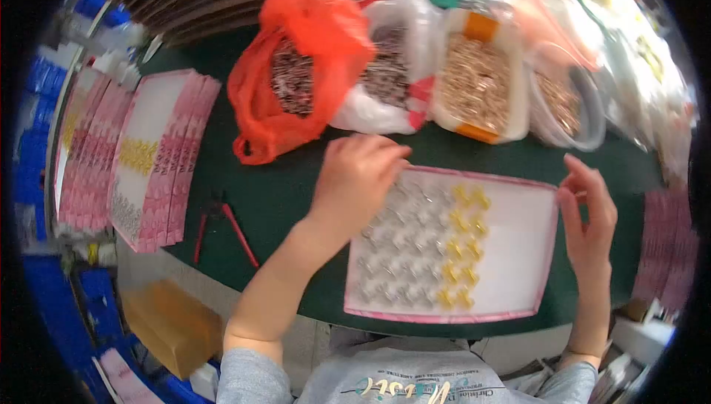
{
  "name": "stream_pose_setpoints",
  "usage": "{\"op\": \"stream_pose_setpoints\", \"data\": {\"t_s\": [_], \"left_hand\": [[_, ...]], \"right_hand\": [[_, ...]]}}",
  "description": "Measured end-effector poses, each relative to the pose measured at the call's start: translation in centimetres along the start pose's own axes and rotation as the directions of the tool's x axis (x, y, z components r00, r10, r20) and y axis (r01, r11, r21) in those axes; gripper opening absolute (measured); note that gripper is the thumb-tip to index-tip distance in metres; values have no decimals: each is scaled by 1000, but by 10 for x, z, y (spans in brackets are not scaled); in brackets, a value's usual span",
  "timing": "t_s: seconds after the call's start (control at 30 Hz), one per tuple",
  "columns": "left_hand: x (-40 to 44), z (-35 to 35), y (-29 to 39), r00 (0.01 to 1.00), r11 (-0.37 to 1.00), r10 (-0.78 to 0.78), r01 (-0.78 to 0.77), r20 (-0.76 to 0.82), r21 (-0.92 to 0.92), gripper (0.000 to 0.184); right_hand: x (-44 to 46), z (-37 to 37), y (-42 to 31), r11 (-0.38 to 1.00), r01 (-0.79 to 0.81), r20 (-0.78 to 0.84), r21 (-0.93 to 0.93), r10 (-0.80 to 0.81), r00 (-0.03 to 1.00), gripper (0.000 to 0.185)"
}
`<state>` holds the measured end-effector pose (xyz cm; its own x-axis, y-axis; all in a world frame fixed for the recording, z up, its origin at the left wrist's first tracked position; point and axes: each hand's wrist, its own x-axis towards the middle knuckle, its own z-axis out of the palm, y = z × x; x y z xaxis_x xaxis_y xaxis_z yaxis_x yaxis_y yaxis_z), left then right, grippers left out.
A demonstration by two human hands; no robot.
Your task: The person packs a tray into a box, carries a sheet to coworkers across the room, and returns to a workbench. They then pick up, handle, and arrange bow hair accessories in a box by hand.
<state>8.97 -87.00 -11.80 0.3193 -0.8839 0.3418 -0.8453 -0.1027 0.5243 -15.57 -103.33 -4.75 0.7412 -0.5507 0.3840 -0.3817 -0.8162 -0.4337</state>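
A shallow white box with a pink patterned rim lies on the dark green table in front of me. Rows of small silver pieces fill its left part, and beside them run two columns of gold bow-shaped pieces. My left hand is over the far left corner, fingers curled together; whatever is in them is hidden. At the far right corner, my right hand has thumb and a finger closed at the rim, the index finger raised.
Behind the box stand a red plastic bag, a white bag and tubs of copper-coloured pieces. Red-handled pliers lie left, near stacked pink boxes. More pink stacks stand right. A cardboard box is below the table edge.
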Motion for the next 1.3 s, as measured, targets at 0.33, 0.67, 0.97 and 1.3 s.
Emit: {"op": "stream_pose_setpoints", "data": {"t_s": [0.33,0.67,0.97,1.3], "left_hand": [[-5,-1,-28,998,961,-61,60,4,-269,12],[-10,4,-27,998,976,-34,20,-58,-217,12],[-8,3,-27,999,972,-24,17,-29,-236,12],[-7,1,-24,1000,981,-3,0,-17,-194,10]], "right_hand": [[147,88,-6,950,270,507,-155,-158,847,50],[152,98,-7,954,246,536,-171,-120,836,48],[157,98,6,949,303,532,-90,-211,820,42],[147,98,10,962,272,434,-34,-231,871,34]]}}
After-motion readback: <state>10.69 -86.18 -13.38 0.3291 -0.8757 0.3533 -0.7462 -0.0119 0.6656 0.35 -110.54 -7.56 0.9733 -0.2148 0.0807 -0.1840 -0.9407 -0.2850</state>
